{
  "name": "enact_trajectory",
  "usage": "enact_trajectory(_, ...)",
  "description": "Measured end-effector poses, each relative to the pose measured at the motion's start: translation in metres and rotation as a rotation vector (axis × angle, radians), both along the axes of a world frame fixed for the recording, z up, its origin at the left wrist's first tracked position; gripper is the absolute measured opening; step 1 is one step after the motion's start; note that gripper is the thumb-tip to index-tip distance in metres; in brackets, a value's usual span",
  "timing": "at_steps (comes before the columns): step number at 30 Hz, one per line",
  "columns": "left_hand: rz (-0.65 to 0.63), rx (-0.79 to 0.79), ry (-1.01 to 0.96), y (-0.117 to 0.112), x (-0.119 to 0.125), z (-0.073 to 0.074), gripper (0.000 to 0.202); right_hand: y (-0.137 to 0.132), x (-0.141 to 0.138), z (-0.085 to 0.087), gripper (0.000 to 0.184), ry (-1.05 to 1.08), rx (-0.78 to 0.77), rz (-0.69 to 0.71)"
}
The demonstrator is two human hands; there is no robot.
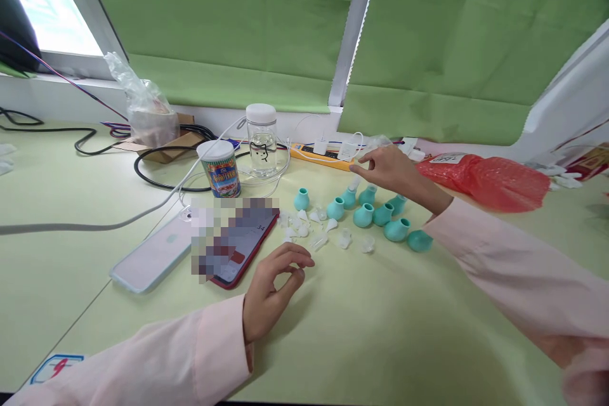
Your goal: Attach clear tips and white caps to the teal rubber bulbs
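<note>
Several small teal rubber bulbs (363, 215) lie in a loose group on the pale green table (380, 330). Clear plastic tips (318, 241) are scattered just left of them. My right hand (392, 171) reaches over the far side of the bulbs, fingers stretched toward the yellow power strip (323, 157), and seems to hold nothing. My left hand (273, 288) rests on the table near the clear tips, fingers loosely curled and apart, empty. A red-cased phone (238, 247) lies just left of that hand.
A second phone in a pale case (152, 257) lies face down. A printed tin (219, 170) and a clear jar with white lid (261, 139) stand behind, among cables (157, 171). A red plastic bag (485, 181) lies at the right. A cardboard box with a plastic bag (152, 124) sits at the back.
</note>
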State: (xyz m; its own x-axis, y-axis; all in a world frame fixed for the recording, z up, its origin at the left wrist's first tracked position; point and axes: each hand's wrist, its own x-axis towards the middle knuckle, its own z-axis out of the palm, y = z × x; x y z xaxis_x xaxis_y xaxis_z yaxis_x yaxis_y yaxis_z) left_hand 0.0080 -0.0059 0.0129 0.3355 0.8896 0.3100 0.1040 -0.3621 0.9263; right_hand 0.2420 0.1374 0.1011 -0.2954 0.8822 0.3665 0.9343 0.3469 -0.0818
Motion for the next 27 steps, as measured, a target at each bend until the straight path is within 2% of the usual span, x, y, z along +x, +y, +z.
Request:
enact_trajectory(2, 0.005, -0.013, -0.001, 0.000, 0.000, 0.001, 0.016, -0.021, -0.008, -0.002, 0.030, -0.062, 0.131, 0.074)
enact_trajectory(5, 0.016, -0.053, 0.005, 0.000, 0.001, 0.001, 0.015, -0.056, -0.022, -0.013, 0.020, -0.240, -0.011, 0.399)
enact_trajectory(7, 0.020, -0.075, 0.001, 0.001, 0.000, 0.000, 0.015, -0.073, -0.032, -0.026, 0.018, -0.330, -0.122, 0.472)
enact_trajectory(11, 0.023, -0.145, -0.027, 0.002, 0.000, -0.002, 0.016, -0.083, -0.047, -0.054, 0.021, -0.311, -0.163, 0.428)
enact_trajectory(14, 0.031, -0.215, -0.058, 0.003, 0.001, -0.005, 0.018, -0.081, -0.053, -0.066, 0.019, -0.305, -0.176, 0.407)
enact_trajectory(17, 0.058, -0.324, -0.094, 0.005, 0.004, -0.008, 0.021, -0.083, -0.054, -0.068, 0.017, -0.289, -0.153, 0.421)
enact_trajectory(21, 0.047, -0.455, -0.114, 0.007, 0.008, -0.012, 0.034, -0.101, -0.055, -0.066, 0.020, -0.219, -0.120, 0.485)
enact_trajectory(23, 0.039, -0.451, -0.094, 0.006, 0.009, -0.014, 0.033, -0.111, -0.057, -0.066, 0.021, -0.164, -0.128, 0.542)
enact_trajectory(27, 0.106, -0.326, -0.003, 0.002, 0.009, -0.016, 0.021, -0.118, -0.058, -0.062, 0.018, 0.058, -0.152, 0.604)
